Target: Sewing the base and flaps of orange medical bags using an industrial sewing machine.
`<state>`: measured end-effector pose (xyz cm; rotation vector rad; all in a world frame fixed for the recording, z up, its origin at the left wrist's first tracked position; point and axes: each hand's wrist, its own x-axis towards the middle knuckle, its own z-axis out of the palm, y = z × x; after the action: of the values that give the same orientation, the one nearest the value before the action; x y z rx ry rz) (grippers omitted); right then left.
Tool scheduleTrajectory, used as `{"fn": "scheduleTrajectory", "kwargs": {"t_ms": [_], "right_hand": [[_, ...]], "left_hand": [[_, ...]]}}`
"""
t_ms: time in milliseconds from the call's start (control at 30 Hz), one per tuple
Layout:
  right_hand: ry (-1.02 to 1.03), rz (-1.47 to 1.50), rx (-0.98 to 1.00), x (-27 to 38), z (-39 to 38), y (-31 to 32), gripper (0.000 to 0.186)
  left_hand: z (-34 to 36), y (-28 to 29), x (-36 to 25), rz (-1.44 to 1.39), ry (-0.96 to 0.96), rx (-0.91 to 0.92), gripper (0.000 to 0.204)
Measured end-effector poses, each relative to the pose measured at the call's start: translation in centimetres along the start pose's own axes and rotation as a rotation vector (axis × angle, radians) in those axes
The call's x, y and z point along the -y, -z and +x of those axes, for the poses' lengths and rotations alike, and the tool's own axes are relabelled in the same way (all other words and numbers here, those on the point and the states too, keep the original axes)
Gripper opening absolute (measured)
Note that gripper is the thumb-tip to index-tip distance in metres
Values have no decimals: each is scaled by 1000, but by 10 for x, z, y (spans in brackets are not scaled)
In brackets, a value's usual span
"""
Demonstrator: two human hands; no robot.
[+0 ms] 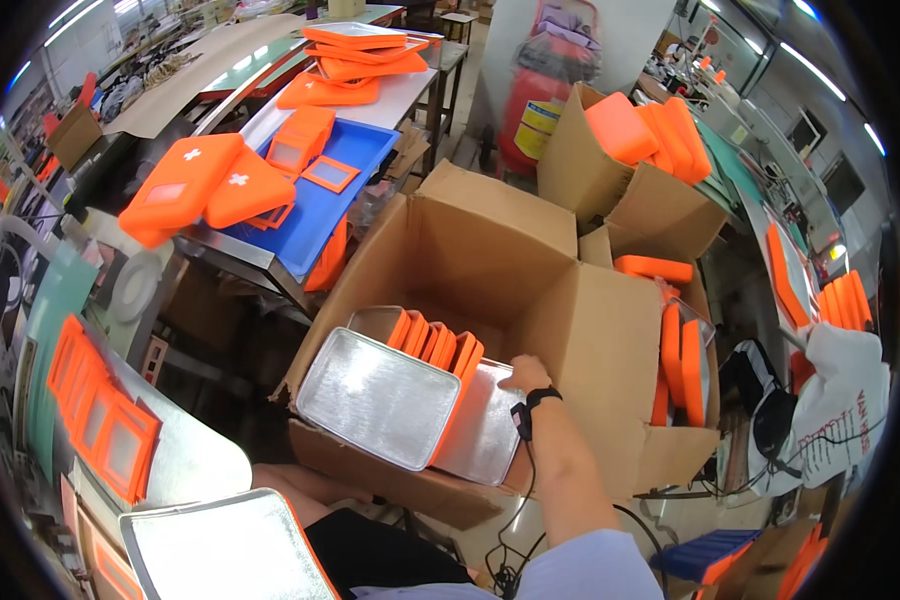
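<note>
My right hand (528, 373), a black band at its wrist, reaches into an open cardboard box (610, 350). Its curled fingers are at the upper right corner of a silver-faced orange case panel (485, 425). Overlapping that panel on the left, another silver-faced case panel (380, 395) leans at the box's near side. Behind it several orange case pieces (435, 342) stand in a row. My left hand is out of sight. At the lower left lies a large silver-faced panel with an orange edge (225, 548); whether a hand holds it is hidden.
Orange cases with white crosses (185, 180) sit beside a blue tray (365, 150) on the left table. Orange window frames (105, 420) lean at far left. Another carton (695, 215) and a partitioned box of orange cases (682, 360) stand right. A cable (510, 530) hangs below my wrist.
</note>
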<state>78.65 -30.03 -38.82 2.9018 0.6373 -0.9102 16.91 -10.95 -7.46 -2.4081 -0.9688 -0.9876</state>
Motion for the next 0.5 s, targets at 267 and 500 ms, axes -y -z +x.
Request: {"fn": "scheduleTrajectory", "kwargs": {"t_ms": [267, 500], "right_hand": [[122, 198, -132, -43, 17, -10, 38], [42, 664, 134, -14, -12, 24, 35]], "left_hand": [[1, -3, 6, -39, -31, 1, 23], [-5, -2, 6, 9, -32, 6, 22]]}}
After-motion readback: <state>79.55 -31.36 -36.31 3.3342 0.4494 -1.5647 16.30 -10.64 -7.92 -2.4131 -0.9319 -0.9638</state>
